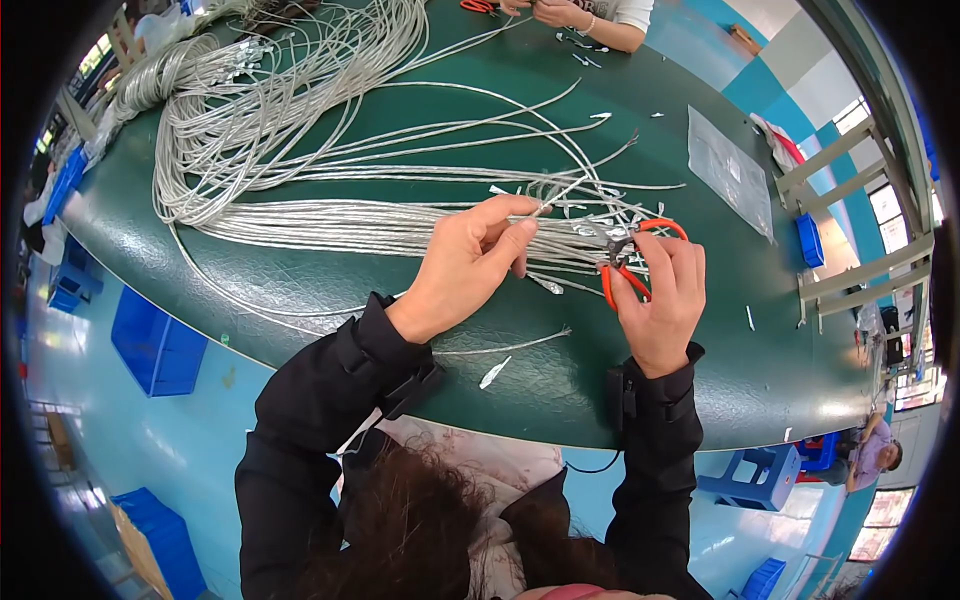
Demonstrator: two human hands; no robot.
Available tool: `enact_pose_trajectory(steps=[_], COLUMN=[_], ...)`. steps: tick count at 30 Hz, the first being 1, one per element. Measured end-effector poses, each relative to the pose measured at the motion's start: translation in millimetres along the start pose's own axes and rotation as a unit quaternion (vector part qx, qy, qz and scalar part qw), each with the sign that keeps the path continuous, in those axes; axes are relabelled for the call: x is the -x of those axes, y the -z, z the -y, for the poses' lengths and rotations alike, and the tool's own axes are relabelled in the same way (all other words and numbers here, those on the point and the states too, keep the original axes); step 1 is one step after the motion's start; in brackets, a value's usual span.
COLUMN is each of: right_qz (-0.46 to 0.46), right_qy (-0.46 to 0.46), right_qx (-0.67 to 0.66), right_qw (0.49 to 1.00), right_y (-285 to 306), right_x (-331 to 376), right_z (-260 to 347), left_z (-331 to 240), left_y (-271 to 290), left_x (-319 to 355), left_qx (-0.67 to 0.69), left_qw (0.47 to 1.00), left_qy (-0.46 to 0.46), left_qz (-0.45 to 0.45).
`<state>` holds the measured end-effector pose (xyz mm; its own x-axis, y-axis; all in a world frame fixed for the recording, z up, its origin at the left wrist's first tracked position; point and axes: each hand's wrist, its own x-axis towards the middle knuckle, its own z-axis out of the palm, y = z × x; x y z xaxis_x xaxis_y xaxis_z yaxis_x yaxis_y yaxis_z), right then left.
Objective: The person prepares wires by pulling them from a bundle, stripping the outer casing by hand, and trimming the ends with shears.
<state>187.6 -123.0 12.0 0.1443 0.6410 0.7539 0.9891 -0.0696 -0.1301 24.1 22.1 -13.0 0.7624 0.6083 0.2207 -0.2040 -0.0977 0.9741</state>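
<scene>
My left hand (470, 262) pinches the end of a silver-sheathed cable (560, 192) between thumb and fingertips, above a flat bundle of the same cables (330, 225) lying across the dark green table (300, 300). My right hand (662, 295) grips orange-handled cutters (628, 262), whose dark jaws point left toward the cable ends. The two hands are a short gap apart. Short cut-off pieces of silver sheath (495, 372) lie on the table near both hands.
A large coil of silver cables (240, 110) fills the table's back left. Another person's hands (560, 12) work at the far edge beside red-handled cutters (478, 6). A clear plastic bag (730, 165) lies at right. Blue bins (155, 345) and a blue stool (765, 475) stand on the floor.
</scene>
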Motion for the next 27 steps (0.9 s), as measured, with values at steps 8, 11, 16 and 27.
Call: enact_pose_trajectory(steps=[8, 11, 16, 27], right_qz=[-0.015, -0.012, 0.003, 0.028], right_qy=[0.041, 0.049, 0.052, 0.071], right_qx=[0.075, 0.088, 0.111, 0.106], right_qw=[0.996, 0.995, 0.992, 0.991], right_y=[2.0, 3.7, 4.6, 2.4], right_x=[0.3, -0.2, 0.1, 2.1], right_z=[4.5, 7.6, 8.1, 6.7], left_z=[2.3, 4.0, 3.1, 0.5], left_y=[0.7, 0.9, -2.7, 0.2], left_x=[-0.6, -0.8, -0.8, 0.5], left_qx=[-0.026, -0.031, -0.066, -0.125], left_qw=[0.998, 0.996, 0.996, 0.988], left_qy=[0.041, 0.064, 0.042, 0.05], left_qz=[0.042, 0.053, 0.045, 0.075])
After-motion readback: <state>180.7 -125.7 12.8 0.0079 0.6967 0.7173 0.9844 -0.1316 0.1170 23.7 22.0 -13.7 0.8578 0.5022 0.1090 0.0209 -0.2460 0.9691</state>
